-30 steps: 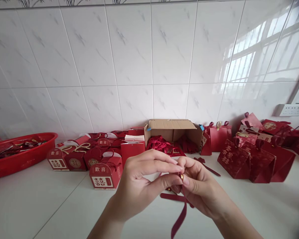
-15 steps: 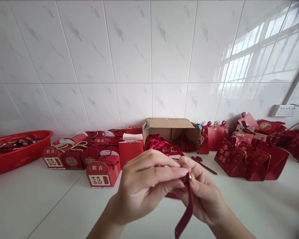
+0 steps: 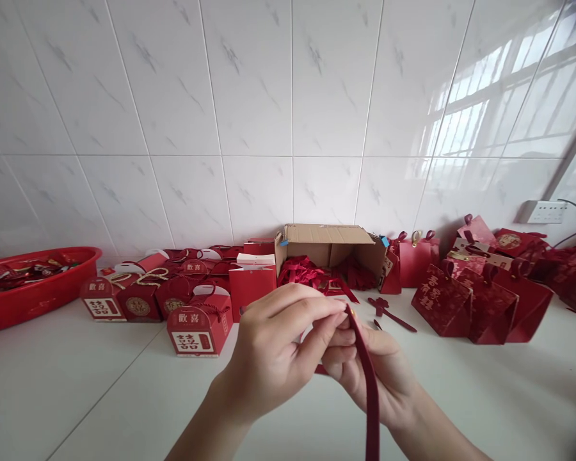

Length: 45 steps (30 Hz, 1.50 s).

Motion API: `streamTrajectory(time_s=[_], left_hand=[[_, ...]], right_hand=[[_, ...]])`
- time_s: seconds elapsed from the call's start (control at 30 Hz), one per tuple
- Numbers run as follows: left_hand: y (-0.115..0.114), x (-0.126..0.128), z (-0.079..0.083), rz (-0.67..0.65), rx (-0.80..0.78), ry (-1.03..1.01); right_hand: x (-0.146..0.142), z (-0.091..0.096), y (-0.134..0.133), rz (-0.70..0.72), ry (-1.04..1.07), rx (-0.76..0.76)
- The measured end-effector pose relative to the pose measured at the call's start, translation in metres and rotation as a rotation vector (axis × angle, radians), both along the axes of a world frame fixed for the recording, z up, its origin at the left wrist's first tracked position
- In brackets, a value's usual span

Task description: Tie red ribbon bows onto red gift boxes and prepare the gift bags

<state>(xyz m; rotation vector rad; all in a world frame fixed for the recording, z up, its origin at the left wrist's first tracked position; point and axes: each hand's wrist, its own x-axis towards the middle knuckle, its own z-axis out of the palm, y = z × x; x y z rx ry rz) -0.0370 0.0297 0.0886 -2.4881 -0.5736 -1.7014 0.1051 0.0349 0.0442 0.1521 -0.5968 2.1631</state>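
Observation:
My left hand point(image 3: 278, 352) and my right hand point(image 3: 379, 368) meet above the white counter point(image 3: 77, 397), both pinched on a dark red ribbon strap point(image 3: 370, 397). The strap's top end sits between my left thumb and forefinger, with a small gold stud at the tip. From there it hangs straight down over my right palm and runs out of the bottom of the view. My right fingers curl under and behind the strap.
An open cardboard box point(image 3: 331, 246) of red ribbons stands against the tiled wall. Small red gift boxes point(image 3: 199, 323) cluster left of it, red paper bags point(image 3: 480, 298) to the right. A red tray point(image 3: 33, 288) sits far left. Loose straps point(image 3: 391, 314) lie by the box.
The strap's loose end has swung from a sideways curl to hang straight down. My right fingers have slipped lower behind it, and my left fingers now pinch the top.

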Motion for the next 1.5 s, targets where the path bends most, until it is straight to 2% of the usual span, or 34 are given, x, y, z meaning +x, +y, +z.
streamTrajectory(time_s=[0.23,0.4,0.53,0.73,0.83,0.87,0.9,0.97,1.0,1.07,1.13,1.23,1.4,1.5], left_hand=[[0.001,0.005,-0.001,0.015,0.037,0.008],[0.002,0.010,-0.004,0.036,0.031,-0.067],[0.002,0.014,-0.007,0.037,0.033,-0.119],[0.003,0.018,-0.010,0.023,0.013,-0.122],[0.024,0.007,-0.009,-0.037,-0.071,-0.060],[0.035,-0.002,-0.009,0.010,-0.117,-0.059],[0.049,-0.013,-0.011,0.129,-0.176,-0.080],[0.080,-0.041,-0.019,0.523,-0.308,-0.150],[0.094,-0.056,-0.025,0.742,-0.404,-0.111],[0.117,-0.082,-0.040,0.877,-0.514,-0.062],[0.132,-0.097,-0.056,0.915,-0.584,-0.008],[0.140,-0.100,-0.071,0.923,-0.611,0.019],[0.145,-0.091,-0.070,0.879,-0.627,-0.047],[0.149,-0.088,-0.071,0.712,-0.697,-0.054]], right_hand=[[0.001,-0.004,0.001,-0.170,-0.092,0.070],[-0.001,-0.001,-0.002,-0.286,-0.106,0.046],[0.000,0.001,-0.004,-0.358,-0.141,0.082],[0.001,0.000,0.000,-0.388,-0.164,0.125],[0.002,-0.001,0.005,-0.321,-0.120,0.091],[0.002,0.000,0.007,-0.291,-0.100,0.070],[0.003,0.000,0.008,-0.273,-0.083,0.047],[0.004,0.001,0.010,-0.282,-0.070,0.006],[0.005,0.001,0.011,-0.299,-0.073,-0.008],[0.006,0.001,0.012,-0.325,-0.084,-0.028],[0.005,0.000,0.013,-0.327,-0.094,-0.042],[0.004,-0.003,0.015,-0.319,-0.111,-0.045],[0.004,-0.006,0.018,-0.315,-0.115,-0.021],[0.006,-0.006,0.021,-0.348,-0.130,-0.016]])
